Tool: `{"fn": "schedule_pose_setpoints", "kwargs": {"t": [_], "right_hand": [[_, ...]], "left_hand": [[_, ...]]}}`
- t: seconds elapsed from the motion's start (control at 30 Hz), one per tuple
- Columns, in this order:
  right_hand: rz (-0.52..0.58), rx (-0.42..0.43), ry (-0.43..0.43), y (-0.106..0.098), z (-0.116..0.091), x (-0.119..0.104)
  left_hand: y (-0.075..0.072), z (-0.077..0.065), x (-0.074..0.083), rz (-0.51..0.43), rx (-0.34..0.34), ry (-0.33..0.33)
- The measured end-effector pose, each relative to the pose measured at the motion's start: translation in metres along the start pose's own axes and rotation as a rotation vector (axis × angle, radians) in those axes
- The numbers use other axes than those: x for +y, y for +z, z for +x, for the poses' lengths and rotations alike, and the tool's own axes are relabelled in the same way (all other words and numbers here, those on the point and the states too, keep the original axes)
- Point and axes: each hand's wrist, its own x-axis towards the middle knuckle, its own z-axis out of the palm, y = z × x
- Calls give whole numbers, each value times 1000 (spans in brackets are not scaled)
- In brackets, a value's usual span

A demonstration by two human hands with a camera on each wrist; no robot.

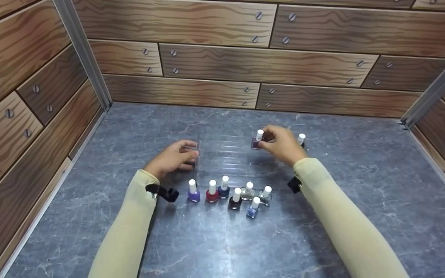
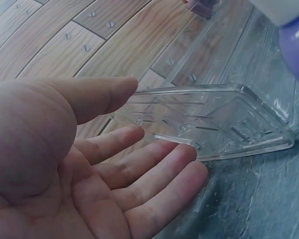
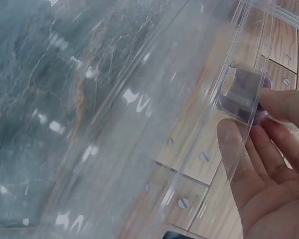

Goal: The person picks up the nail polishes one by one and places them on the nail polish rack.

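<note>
Where the grey, marble-veined tabletop fills the foreground, seven rounded, glossy bottles with cylindrical white caps stand loosely grouped: a light-blue bottle nearest, then a near-black bottle, a red bottle, a violet bottle, two pale, see-through bottles and a dark-blue bottle. Just behind them lies a clear plastic rack, ridged crosswise, its end wall round-cornered. At its left end, the left hand has its fingers apart and gently bent; contact cannot be told. At its right end, the right hand pinches a dark plum bottle between thumb and fingers. A further white-capped bottle stands beyond the right wrist. Any cap print is too small to read. Wood-print panels with drawn screw heads form the back wall.
</note>
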Motion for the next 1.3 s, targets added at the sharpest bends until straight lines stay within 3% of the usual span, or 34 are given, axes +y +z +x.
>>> {"fn": "schedule_pose_setpoints", "kwargs": {"t": [0.17, 0.3, 0.6, 0.73, 0.83, 0.93, 1.2, 1.3], "right_hand": [[24, -28, -6, -5, -5, -1], [48, -27, -8, -17, -21, -4], [166, 215, -165, -41, -78, 13], [263, 269, -163, -43, -92, 27], [293, 250, -135, -41, -95, 35], [247, 209, -128, -39, -95, 40], [180, 23, -188, -37, -95, 48], [166, -2, -188, -35, -97, 50]], "left_hand": [[1, 2, 0, -13, 3, -5], [2, 2, 0, -19, 12, -8], [5, 1, 0, -55, 40, -3], [6, 2, -1, -88, 41, 11], [6, 3, -1, -106, 40, 14], [5, 2, -1, -116, 46, 17], [7, 3, 0, -99, 46, 9], [8, 2, -1, -103, 45, 7]]}}
